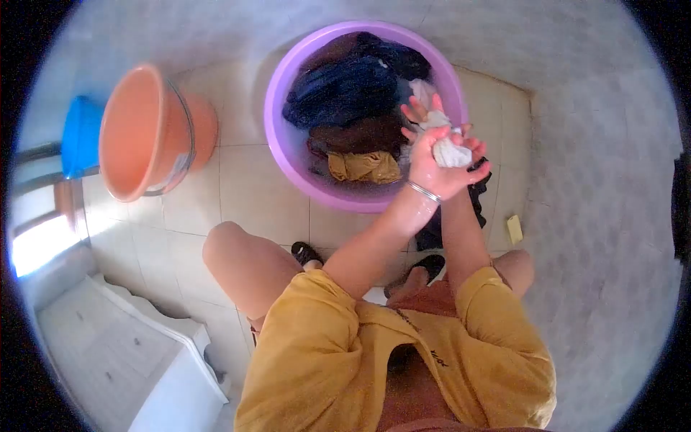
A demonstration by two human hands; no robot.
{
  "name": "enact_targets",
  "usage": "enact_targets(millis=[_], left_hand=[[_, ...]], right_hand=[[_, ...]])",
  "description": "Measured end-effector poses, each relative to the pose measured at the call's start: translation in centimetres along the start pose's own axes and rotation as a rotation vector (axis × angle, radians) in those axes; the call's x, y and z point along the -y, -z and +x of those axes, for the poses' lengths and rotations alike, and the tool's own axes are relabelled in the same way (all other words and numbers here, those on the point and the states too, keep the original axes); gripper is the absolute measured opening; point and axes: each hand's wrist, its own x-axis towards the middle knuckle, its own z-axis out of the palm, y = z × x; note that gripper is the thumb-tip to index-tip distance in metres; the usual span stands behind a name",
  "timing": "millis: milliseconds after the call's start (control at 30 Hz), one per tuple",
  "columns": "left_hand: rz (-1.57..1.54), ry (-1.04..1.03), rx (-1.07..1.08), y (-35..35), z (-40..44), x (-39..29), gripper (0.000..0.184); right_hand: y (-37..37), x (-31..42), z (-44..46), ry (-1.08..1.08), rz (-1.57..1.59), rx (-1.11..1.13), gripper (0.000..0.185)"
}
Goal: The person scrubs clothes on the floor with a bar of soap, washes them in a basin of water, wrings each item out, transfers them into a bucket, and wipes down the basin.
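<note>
A wet, bunched white cloth (452, 153) is pressed between my two hands over the right side of a purple tub (277, 137). My left hand (434, 171), with a bangle at its wrist, grips the cloth from the near side. Behind it, partly hidden, my right hand (419, 114) holds the cloth from the far side, some of its fingers stretched out. In the tub's water lie dark blue clothes (342, 90), a brown garment (360, 137) and a folded tan cloth (363, 167). Another pale cloth (421, 90) is by the tub's right wall.
An orange bucket (129, 137) with a handle stands left of the tub, beside a blue bucket (80, 137). Dark cloth (430, 237) lies on the tiled floor near my feet. A yellow bar (514, 229) sits at the right. White furniture (137, 324) is at lower left.
</note>
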Motion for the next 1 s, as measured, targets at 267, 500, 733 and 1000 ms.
enact_targets(millis=[267, 500, 733, 1000], left_hand=[[0.28, 0.296, -0.018, 2.4, -0.9, -3.8, 0.038], [1.117, 0.158, -0.078, 7.5, 0.7, -12.7, 0.06], [2.05, -0.51, 0.509, -4.0, 3.8, -10.8, 0.042], [2.209, -0.441, 0.329, -6.4, 7.0, -13.0, 0.023]], right_hand=[[1.2, 2.7, -0.3, 0.004, -0.29, -0.461, 0.026], [-7.5, 7.3, 3.4, 0.107, -1.132, -0.351, 0.017], [-10.6, 10.7, 7.9, -0.028, -1.375, -0.124, 0.019], [-4.4, 13.6, 10.8, -0.069, -0.818, -0.258, 0.025]])
